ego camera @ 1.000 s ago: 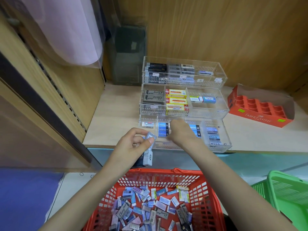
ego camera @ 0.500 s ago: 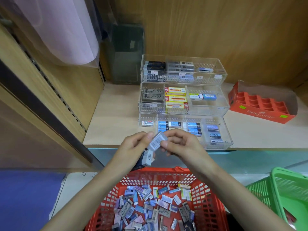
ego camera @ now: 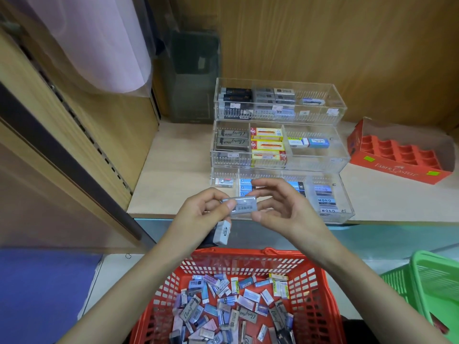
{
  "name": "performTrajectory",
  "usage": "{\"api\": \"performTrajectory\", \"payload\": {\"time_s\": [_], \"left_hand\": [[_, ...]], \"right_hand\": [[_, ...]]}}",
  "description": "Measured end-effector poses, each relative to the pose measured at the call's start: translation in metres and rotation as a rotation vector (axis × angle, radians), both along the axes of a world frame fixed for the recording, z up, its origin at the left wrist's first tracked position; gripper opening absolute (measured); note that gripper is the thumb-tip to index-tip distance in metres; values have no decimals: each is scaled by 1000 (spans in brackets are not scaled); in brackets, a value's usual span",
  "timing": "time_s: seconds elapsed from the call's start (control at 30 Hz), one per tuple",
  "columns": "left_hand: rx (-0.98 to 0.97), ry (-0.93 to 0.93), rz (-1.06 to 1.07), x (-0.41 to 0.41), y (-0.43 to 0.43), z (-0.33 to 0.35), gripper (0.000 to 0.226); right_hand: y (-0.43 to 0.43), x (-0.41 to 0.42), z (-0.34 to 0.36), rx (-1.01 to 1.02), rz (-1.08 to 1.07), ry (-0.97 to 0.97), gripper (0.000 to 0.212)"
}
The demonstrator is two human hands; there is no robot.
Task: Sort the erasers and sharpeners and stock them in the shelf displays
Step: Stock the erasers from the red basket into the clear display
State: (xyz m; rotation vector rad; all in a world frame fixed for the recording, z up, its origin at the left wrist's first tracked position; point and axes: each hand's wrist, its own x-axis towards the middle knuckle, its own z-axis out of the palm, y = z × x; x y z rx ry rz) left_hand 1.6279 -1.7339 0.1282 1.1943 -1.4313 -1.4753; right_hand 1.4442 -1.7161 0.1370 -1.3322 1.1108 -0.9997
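A grey wrapped eraser (ego camera: 242, 205) is held level between both hands, just in front of the lowest tier of the clear acrylic display (ego camera: 346, 202). My left hand (ego camera: 198, 217) pinches its left end and also keeps a white eraser (ego camera: 222, 233) tucked under its lower fingers. My right hand (ego camera: 285, 209) pinches the grey eraser's right end with thumb and fingertips. Below, a red basket (ego camera: 320, 294) holds several loose erasers (ego camera: 233, 311).
The three-tier display stands on a wooden shelf (ego camera: 173, 170), partly stocked with boxed erasers. An orange Faber-Castell tray (ego camera: 397, 157) sits to its right. A green basket (ego camera: 432, 289) is at the lower right. A wooden panel (ego camera: 62, 135) runs along the left.
My right hand came back from the lowest tier and took hold of the grey eraser that my left hand holds. The eraser has turned from tilted to level.
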Motion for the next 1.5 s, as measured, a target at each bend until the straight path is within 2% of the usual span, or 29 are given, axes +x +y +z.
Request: {"api": "performTrajectory", "payload": {"time_s": [0.1, 0.2, 0.3, 0.47, 0.63, 0.7, 0.77, 0.93, 1.0, 1.1, 1.2, 1.4, 1.5], "left_hand": [[1, -6, -15, -1, 1, -1, 25], [11, 9, 19, -4, 0, 2, 22], [11, 2, 128, -9, -8, 2, 31], [-81, -105, 230, -14, -20, 2, 27], [-79, 41, 302, -23, -35, 16, 14], [-83, 109, 313, -29, -46, 23, 14], [-65, 143, 324, -35, -59, 27, 20], [-31, 145, 332, -43, -88, 30, 23], [-13, 165, 325, -44, -93, 31, 21], [-18, 171, 320, -41, -95, 28, 15], [-57, 139, 306, -36, -94, 24, 18], [-63, 116, 348, -31, -97, 15, 21], [-78, 115, 349, -30, -98, 11, 21]], "right_hand": [[0, 1, -1, -110, -53, 287, 35], [-2, -2, -5, -285, -87, 510, 26], [-7, -4, -7, -444, -128, 695, 35], [-20, -10, -2, -516, -224, 695, 34], [-42, -33, 7, -467, -318, 574, 39], [-58, -47, 17, -460, -369, 561, 34], [-78, -64, 31, -455, -417, 606, 25], [-143, -94, 65, -494, -489, 741, 24], [-167, -98, 73, -436, -476, 831, 21], [-198, -100, 78, -232, -356, 981, 25], [-215, -99, 81, 12, -251, 930, 30], [-229, -88, 83, 257, -343, 959, 22], [-234, -86, 80, 314, -380, 1015, 23]]}}
